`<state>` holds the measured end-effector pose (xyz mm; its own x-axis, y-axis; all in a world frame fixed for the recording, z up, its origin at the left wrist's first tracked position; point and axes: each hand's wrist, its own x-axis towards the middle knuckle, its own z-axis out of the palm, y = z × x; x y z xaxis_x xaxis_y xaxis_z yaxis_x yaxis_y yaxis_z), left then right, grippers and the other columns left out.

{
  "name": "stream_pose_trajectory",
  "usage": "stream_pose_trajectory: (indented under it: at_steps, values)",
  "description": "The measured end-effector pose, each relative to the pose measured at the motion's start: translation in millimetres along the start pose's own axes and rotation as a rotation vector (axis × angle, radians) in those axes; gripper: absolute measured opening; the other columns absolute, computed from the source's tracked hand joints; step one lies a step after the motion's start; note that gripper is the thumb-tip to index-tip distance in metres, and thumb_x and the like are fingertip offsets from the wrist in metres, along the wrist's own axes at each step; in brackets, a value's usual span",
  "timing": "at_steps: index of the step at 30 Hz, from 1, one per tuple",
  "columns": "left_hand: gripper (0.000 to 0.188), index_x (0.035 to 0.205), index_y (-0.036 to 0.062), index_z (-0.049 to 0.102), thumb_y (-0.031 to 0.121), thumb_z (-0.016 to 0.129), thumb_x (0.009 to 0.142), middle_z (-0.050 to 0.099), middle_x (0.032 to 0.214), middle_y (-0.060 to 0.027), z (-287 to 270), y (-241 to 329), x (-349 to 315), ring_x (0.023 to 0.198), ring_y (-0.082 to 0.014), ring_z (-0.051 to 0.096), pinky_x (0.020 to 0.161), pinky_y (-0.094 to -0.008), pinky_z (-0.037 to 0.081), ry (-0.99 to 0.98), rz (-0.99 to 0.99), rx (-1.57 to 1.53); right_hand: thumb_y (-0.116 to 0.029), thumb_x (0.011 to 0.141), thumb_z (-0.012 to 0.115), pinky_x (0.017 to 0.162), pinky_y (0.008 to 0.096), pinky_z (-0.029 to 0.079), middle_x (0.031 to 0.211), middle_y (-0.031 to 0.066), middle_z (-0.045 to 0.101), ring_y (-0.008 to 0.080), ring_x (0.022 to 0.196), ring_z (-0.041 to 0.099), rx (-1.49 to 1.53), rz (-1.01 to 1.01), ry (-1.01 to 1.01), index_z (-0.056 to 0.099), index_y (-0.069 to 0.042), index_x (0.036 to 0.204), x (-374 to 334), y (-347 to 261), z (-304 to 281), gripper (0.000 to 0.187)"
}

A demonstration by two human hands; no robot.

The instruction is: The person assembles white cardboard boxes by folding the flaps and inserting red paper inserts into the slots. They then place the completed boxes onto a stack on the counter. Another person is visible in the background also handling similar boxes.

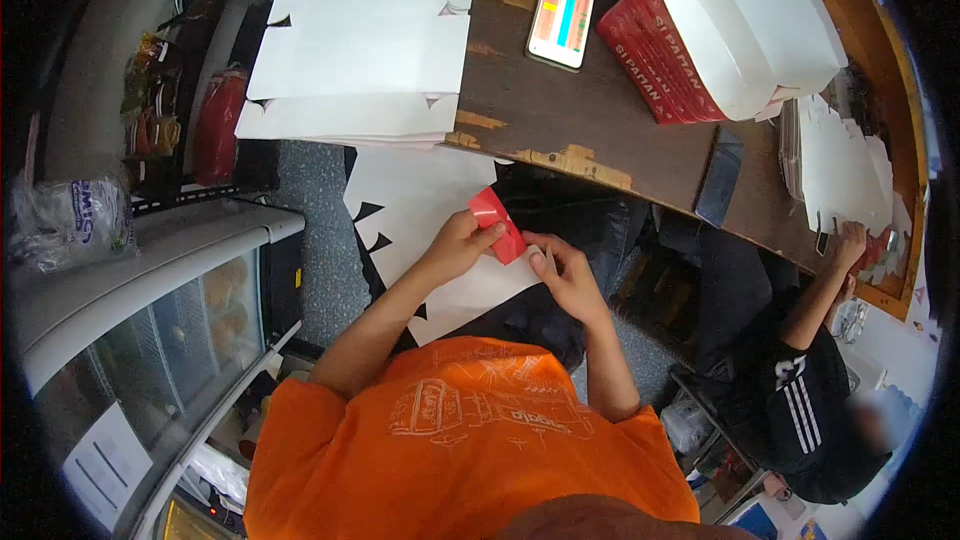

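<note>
A flat white cardboard box blank with dark notches along its left edge lies across my lap. At its upper right a glossy red piece, apparently a flap folded to show its printed side, stands up between my hands. My left hand pinches this red flap, thumb on top. Closed at the blank's right edge, my right hand has thumb and fingers on a pale corner beside the red flap.
Stacked white blanks lie on the worn brown table. Farther right are a lit phone, a red-and-white folded box and a dark phone. A co-worker in black sits at right; a glass-fronted cooler stands left.
</note>
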<state>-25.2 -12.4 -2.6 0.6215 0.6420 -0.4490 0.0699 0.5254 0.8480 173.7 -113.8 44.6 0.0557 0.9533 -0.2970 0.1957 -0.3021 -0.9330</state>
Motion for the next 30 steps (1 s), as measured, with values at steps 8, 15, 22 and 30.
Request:
stream_pose_trajectory:
  at_steps: [8,15,22,30]
  values:
    - [0.023,0.108,-0.0074,0.057,0.01,0.06,0.095,0.07,0.081,-0.02,22,-2,-10,0.075,-0.03,0.072,0.069,-0.0459,0.056,-0.055,0.017,0.429,-0.021,0.095,0.069,0.078,0.0406,0.058,0.099,0.0227,0.074,0.0334,0.088,0.075,-0.269,-0.052,-0.019,0.064,0.002,0.129,22,7,8,0.04]
    - [0.026,0.116,-0.0073,0.048,0.004,0.053,0.093,0.068,0.078,-0.0273,32,-32,-9,0.071,-0.0436,0.07,0.064,-0.0517,0.055,0.114,0.278,0.632,-0.023,0.093,0.066,0.068,0.0477,0.057,0.084,0.021,0.072,0.0393,0.078,0.071,-0.647,-0.121,0.085,0.07,-0.006,0.116,26,23,28,0.029]
    - [0.02,0.117,-0.0026,0.049,0.002,0.05,0.098,0.069,0.079,-0.0213,20,-41,-4,0.065,-0.031,0.072,0.059,-0.0415,0.057,0.08,0.109,0.47,-0.027,0.097,0.066,0.058,0.0455,0.052,0.074,0.0242,0.066,0.0409,0.066,0.068,-0.576,-0.076,0.246,0.07,-0.002,0.083,28,41,44,0.029]
    - [0.019,0.117,-0.0043,0.051,0.001,0.05,0.099,0.07,0.091,-0.0173,16,-46,-3,0.079,-0.0246,0.074,0.061,-0.0376,0.059,0.123,0.234,0.744,-0.032,0.094,0.072,0.066,0.0461,0.056,0.078,0.0233,0.07,0.0406,0.071,0.07,-0.408,0.256,0.177,0.071,-0.002,0.088,22,36,46,0.031]
